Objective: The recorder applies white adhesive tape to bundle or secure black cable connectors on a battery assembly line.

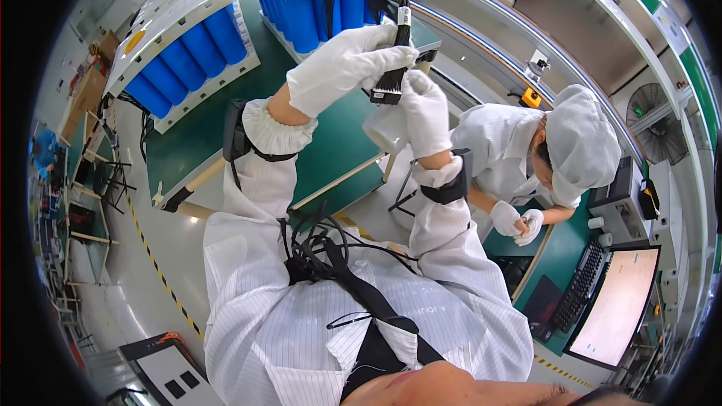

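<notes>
My left hand [342,68], in a white glove, is closed around a bundle of black wires [403,36] in front of me. The bundle ends at its lower side in a black multi-pin connector [386,95] with a row of light contacts. My right hand [426,116], also gloved, is right beside the connector with its fingers bent and pressed together; what is between them is hidden. The wires run up to a battery pack [320,11] of blue cylindrical cells between white plates, on a green-topped table [331,131].
A second blue-cell pack [180,56] stands at the left of the table. To the right, a co-worker [511,150] in white leans over a bench with a keyboard [577,289] and a monitor [613,301]. Black cables [323,244] hang at my chest.
</notes>
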A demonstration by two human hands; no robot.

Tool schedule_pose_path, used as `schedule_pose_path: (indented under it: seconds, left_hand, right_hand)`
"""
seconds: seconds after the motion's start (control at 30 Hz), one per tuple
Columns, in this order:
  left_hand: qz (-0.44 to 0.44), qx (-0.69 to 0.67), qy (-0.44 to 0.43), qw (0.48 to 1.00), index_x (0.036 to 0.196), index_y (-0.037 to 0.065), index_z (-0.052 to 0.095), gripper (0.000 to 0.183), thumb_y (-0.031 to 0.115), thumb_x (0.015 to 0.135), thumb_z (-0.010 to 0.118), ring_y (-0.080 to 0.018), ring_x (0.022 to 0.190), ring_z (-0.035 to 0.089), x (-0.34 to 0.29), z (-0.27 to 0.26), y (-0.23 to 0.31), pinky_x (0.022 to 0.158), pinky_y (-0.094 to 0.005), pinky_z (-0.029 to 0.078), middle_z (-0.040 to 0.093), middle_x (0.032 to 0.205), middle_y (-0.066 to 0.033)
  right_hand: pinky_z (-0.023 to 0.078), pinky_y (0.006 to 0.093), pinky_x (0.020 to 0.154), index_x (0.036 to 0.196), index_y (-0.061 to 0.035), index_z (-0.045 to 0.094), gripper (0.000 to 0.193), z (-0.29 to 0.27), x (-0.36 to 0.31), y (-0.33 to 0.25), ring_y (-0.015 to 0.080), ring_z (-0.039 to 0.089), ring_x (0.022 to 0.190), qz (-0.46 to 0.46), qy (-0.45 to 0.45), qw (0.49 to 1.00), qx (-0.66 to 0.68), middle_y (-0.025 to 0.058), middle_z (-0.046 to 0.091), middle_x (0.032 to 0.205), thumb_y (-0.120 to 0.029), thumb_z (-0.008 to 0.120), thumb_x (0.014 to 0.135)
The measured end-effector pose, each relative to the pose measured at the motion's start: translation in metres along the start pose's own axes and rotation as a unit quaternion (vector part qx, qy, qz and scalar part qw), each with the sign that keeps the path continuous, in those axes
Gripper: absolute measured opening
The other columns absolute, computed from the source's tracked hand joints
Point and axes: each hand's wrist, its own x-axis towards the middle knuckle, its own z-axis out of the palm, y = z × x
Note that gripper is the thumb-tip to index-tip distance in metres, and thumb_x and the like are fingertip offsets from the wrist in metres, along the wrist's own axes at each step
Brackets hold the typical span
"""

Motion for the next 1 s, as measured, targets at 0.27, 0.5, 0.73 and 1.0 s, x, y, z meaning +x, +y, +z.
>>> schedule_pose_path:
  seconds: [0.27,0.5,0.73,1.0]
  left_hand:
    - [0.048,-0.078,-0.046,0.995,0.111,0.001,0.059,0.024,0.014,0.092,0.058,-0.008,0.087,0.056,0.002,-0.008,-0.019,0.078,-0.0203,0.047,0.059,0.096,-0.001]
    - [0.056,-0.085,-0.092,0.99,0.12,0.001,0.055,0.032,0.015,0.091,0.059,-0.0137,0.096,0.056,0.004,-0.016,-0.025,0.09,-0.0275,0.046,0.06,0.103,-0.0034]
    - [0.122,0.07,-0.134,0.981,0.134,0.007,0.046,0.043,0.011,0.092,0.057,-0.0112,0.09,0.057,0.015,-0.033,-0.036,0.081,-0.0268,0.047,0.06,0.099,-0.0003]
    - [0.138,0.472,0.033,0.87,0.129,0.006,0.049,0.039,0.016,0.091,0.055,-0.0241,0.084,0.06,-0.008,-0.026,-0.008,0.075,-0.0335,0.049,0.062,0.092,-0.0125]
  right_hand:
    - [0.039,0.0199,0.057,0.09,0.0006,0.067,0.023,0.001,-0.016,-0.027,0.0032,0.048,0.064,-0.045,0.008,0.996,-0.072,-0.0045,0.06,0.074,-0.021,0.06,0.092]
    - [0.039,0.0197,0.054,0.095,0.0006,0.07,0.033,0.014,-0.028,-0.057,0.0029,0.048,0.061,-0.006,0.027,0.995,-0.091,-0.0031,0.06,0.07,-0.031,0.064,0.088]
    - [0.042,0.0197,0.053,0.097,-0.0016,0.071,0.031,0.014,-0.017,-0.056,0.0029,0.053,0.06,0.005,-0.056,0.98,-0.19,-0.0003,0.065,0.071,-0.028,0.072,0.081]
    - [0.045,0.0204,0.058,0.096,-0.0004,0.069,0.027,0.009,-0.001,-0.032,0.0048,0.056,0.065,0.056,-0.081,0.991,-0.09,-0.0009,0.065,0.08,-0.023,0.073,0.081]
